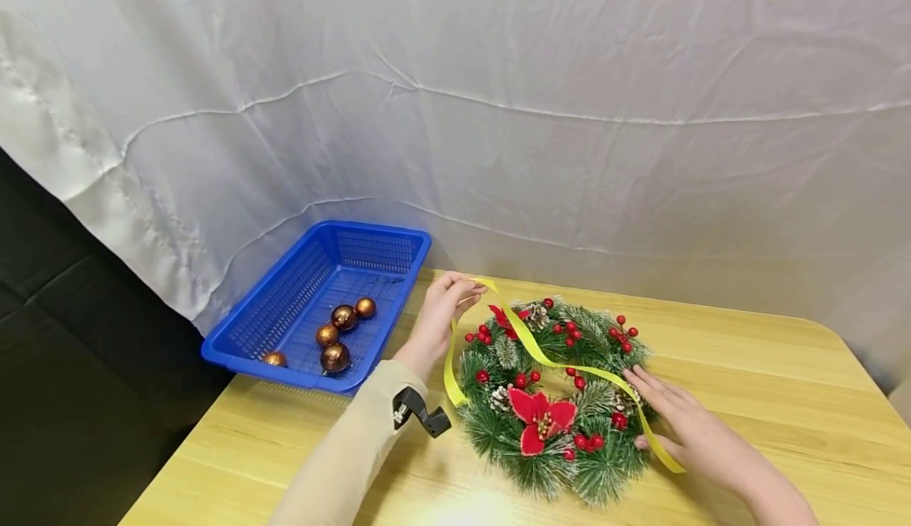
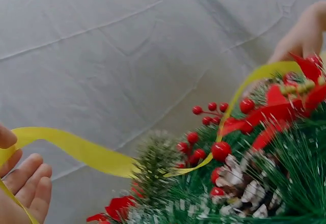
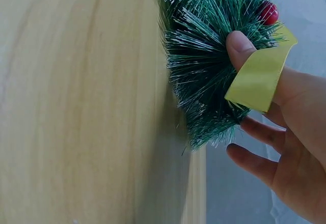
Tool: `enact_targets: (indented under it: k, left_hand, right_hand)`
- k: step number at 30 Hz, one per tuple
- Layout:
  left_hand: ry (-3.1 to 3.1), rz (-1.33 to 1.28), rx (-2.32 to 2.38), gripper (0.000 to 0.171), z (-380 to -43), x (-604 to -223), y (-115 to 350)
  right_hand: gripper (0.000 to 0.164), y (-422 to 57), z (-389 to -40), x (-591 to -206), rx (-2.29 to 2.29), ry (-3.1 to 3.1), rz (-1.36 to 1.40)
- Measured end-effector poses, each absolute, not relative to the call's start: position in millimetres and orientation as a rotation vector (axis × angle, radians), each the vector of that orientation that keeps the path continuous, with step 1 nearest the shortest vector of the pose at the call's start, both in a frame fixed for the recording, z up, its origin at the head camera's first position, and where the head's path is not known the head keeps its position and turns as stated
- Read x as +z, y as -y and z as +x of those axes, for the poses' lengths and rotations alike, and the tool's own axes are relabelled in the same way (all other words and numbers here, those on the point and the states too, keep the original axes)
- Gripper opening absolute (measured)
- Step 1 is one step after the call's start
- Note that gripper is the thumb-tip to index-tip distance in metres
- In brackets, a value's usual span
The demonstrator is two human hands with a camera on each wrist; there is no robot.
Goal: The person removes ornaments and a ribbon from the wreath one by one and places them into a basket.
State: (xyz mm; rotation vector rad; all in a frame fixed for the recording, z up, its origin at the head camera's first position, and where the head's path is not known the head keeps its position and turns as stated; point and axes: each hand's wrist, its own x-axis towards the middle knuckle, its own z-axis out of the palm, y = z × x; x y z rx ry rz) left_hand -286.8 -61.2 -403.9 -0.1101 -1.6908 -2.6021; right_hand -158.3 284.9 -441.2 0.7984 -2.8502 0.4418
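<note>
A green wreath (image 1: 605,463) with red poinsettias, red berries and frosted pine cones lies on the table. My left hand (image 1: 443,308) pinches a yellow ribbon (image 1: 527,340) between thumb and forefinger, raised beyond the wreath's far left side. From there the ribbon drops across the wreath, and one end hangs past its right edge, over my right hand (image 1: 686,431). Another length loops down at the wreath's left side. The right hand rests against the wreath's outer right edge, its thumb and fairly straight fingers apart on the greenery (image 3: 204,66); the ribbon end (image 3: 260,79) crosses its thumb.
Left of the wreath stands a blue plastic basket (image 1: 259,364) holding several bronze and copper baubles (image 1: 334,357). A pale curtain (image 1: 569,154) hangs behind the wooden table (image 1: 769,352). Dark cloth (image 1: 64,368) fills the far left. A black mount (image 1: 420,411) sits on the left wrist.
</note>
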Motion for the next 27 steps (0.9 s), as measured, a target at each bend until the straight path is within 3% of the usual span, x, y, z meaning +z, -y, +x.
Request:
enact_targets:
  k: [9,22,27]
  left_hand:
    - [2.117,-0.228,-2.335,0.025,-289.1,-418.9,44.0]
    - [2.453,-0.207,-1.838,0.019,-297.5,-415.2,28.1]
    - [2.506,-0.229,-1.781,0.031,-303.0,-411.6,25.8]
  right_hand:
    - [0.082,-284.9,-158.1,-441.4,0.437,2.844,0.803]
    - [0.083,-284.8,-159.5,-441.3,0.462,2.891,0.782]
    - [0.083,-284.6,-159.3,-440.9,0.457,2.881,0.789]
